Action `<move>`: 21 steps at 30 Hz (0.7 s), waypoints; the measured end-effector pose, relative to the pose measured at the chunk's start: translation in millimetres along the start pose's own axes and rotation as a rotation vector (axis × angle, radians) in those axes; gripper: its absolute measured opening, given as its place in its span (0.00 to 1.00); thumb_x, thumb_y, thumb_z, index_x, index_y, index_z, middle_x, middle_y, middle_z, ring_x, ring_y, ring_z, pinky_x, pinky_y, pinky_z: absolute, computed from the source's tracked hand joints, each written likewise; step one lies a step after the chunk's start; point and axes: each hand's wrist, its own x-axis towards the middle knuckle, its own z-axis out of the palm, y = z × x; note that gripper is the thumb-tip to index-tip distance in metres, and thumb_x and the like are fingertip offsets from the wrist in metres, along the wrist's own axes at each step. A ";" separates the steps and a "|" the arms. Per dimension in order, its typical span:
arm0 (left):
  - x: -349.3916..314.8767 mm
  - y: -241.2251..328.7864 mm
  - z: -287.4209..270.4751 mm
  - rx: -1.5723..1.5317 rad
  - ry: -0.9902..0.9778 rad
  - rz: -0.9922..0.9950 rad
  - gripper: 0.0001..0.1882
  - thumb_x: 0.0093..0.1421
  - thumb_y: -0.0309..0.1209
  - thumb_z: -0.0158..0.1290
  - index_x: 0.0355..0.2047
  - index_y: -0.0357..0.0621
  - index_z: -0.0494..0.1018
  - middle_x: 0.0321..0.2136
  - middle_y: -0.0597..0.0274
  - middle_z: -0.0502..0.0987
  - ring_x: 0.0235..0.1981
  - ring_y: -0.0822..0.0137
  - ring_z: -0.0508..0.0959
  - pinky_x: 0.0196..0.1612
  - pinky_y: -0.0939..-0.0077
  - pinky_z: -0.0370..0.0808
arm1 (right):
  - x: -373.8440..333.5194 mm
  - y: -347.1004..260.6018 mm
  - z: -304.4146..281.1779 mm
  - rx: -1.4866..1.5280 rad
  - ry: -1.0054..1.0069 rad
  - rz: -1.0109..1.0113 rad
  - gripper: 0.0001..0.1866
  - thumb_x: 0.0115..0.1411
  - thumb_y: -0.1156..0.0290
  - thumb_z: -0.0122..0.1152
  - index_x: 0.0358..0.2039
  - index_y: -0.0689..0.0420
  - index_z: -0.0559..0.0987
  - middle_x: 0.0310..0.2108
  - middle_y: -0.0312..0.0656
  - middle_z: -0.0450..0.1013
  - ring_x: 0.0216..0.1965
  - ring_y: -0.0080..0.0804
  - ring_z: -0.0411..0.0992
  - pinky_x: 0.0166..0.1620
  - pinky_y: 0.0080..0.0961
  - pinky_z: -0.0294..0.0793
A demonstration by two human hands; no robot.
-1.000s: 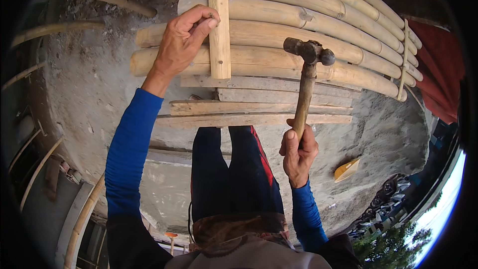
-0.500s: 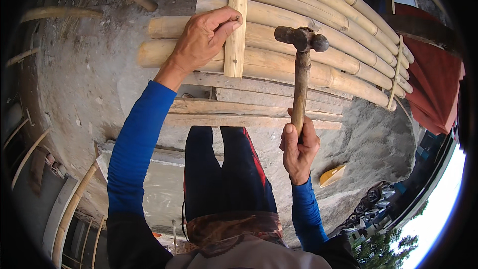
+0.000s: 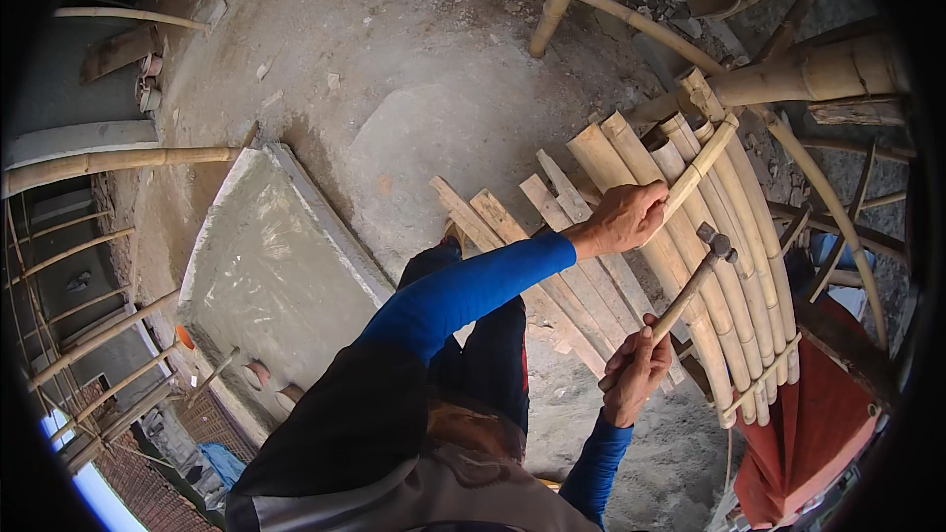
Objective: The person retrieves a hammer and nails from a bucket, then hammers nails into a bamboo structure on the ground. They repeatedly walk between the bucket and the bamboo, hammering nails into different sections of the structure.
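Observation:
My right hand is closed round the wooden handle of a ball-peen hammer. The hammer's metal head is over a row of bamboo poles, not far from my left hand. A split bamboo slat lies across the poles toward one end of the row. At the slat's near end, my left hand has thumb and fingers pinched together against it. Whatever is in that pinch is too small or hidden to make out.
Several wooden planks lie beside the poles, next to my legs. Another thin slat crosses the poles' other end, near a red tarp. A concrete slab with a raised edge is at left. Bamboo posts rise at the back.
The view has swung left, so the poles and both hands now appear farther right and turned. My left hand is still pinched at the slat, and my right hand keeps the hammer.

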 end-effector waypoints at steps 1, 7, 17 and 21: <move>-14.8 26.8 -17.8 -0.033 -0.040 -0.074 0.04 0.67 0.27 0.53 0.35 0.40 0.71 0.18 0.56 0.72 0.18 0.60 0.75 0.24 0.63 0.69 | -5.2 -2.2 2.5 -0.022 -0.012 0.017 0.15 0.74 0.64 0.57 0.52 0.64 0.73 0.17 0.30 0.66 0.09 0.17 0.62 0.11 0.17 0.61; 0.1 251.0 -127.8 0.357 -0.696 0.153 0.08 0.61 0.29 0.59 0.33 0.35 0.76 0.35 0.49 0.81 0.42 0.61 0.82 0.41 0.57 0.76 | -37.6 2.6 13.6 -0.243 -0.058 0.104 0.09 0.74 0.65 0.56 0.39 0.56 0.71 0.20 0.35 0.70 0.12 0.20 0.64 0.14 0.21 0.64; -68.8 364.4 -302.3 0.539 -0.697 0.545 0.09 0.59 0.30 0.59 0.32 0.35 0.78 0.32 0.50 0.81 0.38 0.62 0.82 0.38 0.60 0.77 | -32.1 182.7 137.0 -0.178 -0.312 0.414 0.13 0.70 0.70 0.61 0.53 0.53 0.73 0.25 0.33 0.72 0.19 0.19 0.69 0.24 0.19 0.72; -90.5 373.2 -374.3 0.562 -0.663 0.509 0.09 0.58 0.31 0.59 0.31 0.35 0.78 0.31 0.50 0.81 0.37 0.62 0.82 0.37 0.61 0.77 | -149.0 40.4 316.0 -0.095 -0.440 0.347 0.08 0.71 0.70 0.59 0.46 0.59 0.77 0.18 0.33 0.68 0.11 0.19 0.64 0.13 0.18 0.66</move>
